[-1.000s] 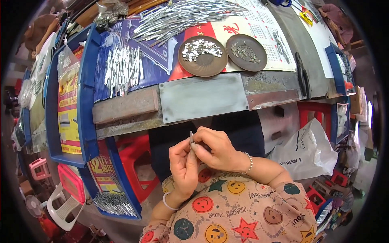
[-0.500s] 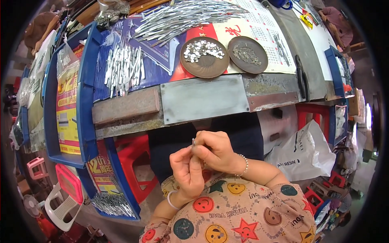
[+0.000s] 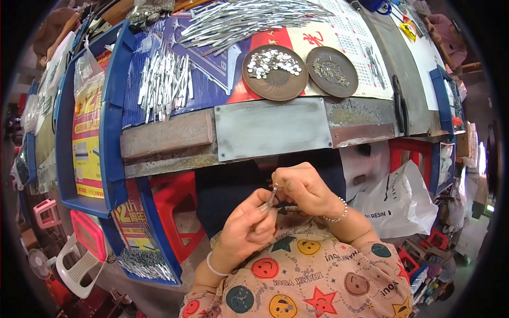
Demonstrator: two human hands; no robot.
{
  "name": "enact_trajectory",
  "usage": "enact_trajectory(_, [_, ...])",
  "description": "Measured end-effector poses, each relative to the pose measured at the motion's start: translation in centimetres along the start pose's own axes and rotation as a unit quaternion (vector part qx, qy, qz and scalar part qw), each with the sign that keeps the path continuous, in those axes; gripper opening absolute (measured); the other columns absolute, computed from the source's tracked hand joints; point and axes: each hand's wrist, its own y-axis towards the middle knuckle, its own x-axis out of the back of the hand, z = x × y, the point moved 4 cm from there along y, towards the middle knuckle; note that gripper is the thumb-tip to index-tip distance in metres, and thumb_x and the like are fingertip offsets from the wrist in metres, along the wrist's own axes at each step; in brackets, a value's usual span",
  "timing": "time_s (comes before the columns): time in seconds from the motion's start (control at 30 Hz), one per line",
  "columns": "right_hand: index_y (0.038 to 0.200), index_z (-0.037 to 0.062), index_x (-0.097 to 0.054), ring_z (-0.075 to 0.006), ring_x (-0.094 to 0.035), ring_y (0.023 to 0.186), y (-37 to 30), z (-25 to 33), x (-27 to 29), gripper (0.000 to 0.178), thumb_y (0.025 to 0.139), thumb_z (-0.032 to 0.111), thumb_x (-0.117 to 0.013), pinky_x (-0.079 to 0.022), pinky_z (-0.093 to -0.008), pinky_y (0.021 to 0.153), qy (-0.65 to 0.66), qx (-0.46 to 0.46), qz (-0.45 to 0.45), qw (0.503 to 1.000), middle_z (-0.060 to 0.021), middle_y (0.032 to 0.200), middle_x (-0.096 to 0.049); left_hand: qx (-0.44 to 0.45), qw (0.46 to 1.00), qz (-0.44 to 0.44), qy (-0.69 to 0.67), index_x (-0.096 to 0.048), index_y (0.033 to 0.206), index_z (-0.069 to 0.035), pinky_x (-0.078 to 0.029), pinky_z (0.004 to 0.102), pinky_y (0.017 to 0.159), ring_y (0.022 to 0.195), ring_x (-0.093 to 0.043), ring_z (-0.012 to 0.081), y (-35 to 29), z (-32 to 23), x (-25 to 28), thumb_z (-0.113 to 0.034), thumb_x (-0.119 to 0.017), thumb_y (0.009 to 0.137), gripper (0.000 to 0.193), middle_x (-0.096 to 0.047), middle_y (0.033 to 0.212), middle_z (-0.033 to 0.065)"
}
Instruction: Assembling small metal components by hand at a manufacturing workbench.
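Note:
A thin silver metal strip [image 3: 273, 195] stands up from the pinched fingertips of my left hand [image 3: 248, 225], low in front of the bench edge. Right beside the strip's upper end is my right hand [image 3: 310, 190], its fingers curled closed; whatever it grips is hidden. On the bench ahead, a brown round plate [image 3: 275, 91] bears several shiny round discs [image 3: 273, 62]. A darker plate [image 3: 347, 79] to its right carries small thin metal pieces [image 3: 330, 71].
A pale metal plate [image 3: 273, 130] is fixed along the bench's front edge, beside a reddish block [image 3: 167, 139]. Silver strips lie in a left pile [image 3: 165, 85] and a far heap [image 3: 244, 24]. Blue trays [image 3: 112, 122] stand left; a white bag [image 3: 397, 201] sits right.
Both hands have shifted right. The right hand has turned into a tighter curl, and more of the metal strip now shows between the hands. The view has shifted slightly.

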Motion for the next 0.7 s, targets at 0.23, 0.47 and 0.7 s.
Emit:
enact_trajectory(0.23, [0.069,0.0010,-0.052,-0.0261,-0.060,0.054,0.4,0.3,0.8,0.036,0.098,0.021,-0.042,-0.045,-0.0329,0.050,-0.101,0.047,0.053,0.992,-0.0096,0.060,-0.056,0.123,0.987,0.023,-0.097,-0.047,0.111,-0.004,-0.019,0.0165,0.038,0.040,-0.024,0.0027,1.0,0.7,-0.4,-0.015,-0.044,0.096,0.019,-0.040,0.062,-0.0011])
enact_trajectory(0.47, [0.073,0.0011,-0.055,-0.0292,-0.056,0.057,0.7,0.5,2.2,0.023,0.091,0.011,-0.046,-0.044,-0.0354,0.052,-0.119,0.066,0.039,0.990,-0.0103,0.065,-0.055,0.083,0.994,-0.036,0.063,-0.048,0.110,-0.004,-0.021,0.0170,0.041,0.045,-0.026,0.0040,2.1,-0.8,-2.1,-0.016,-0.045,0.097,0.018,-0.042,0.065,0.0000])
enact_trajectory(0.7, [0.078,0.0016,-0.055,-0.0264,-0.053,0.055,-0.5,1.5,6.0,0.021,0.091,0.018,-0.054,-0.043,-0.0320,0.050,-0.183,0.135,-0.150,0.962,-0.0104,0.068,-0.053,-0.311,0.740,-0.196,0.564,-0.051,0.104,0.001,-0.040,0.0187,0.061,0.066,-0.048,0.0061,3.5,-10.4,-5.6,-0.002,-0.049,0.092,0.012,-0.051,0.079,0.0007])
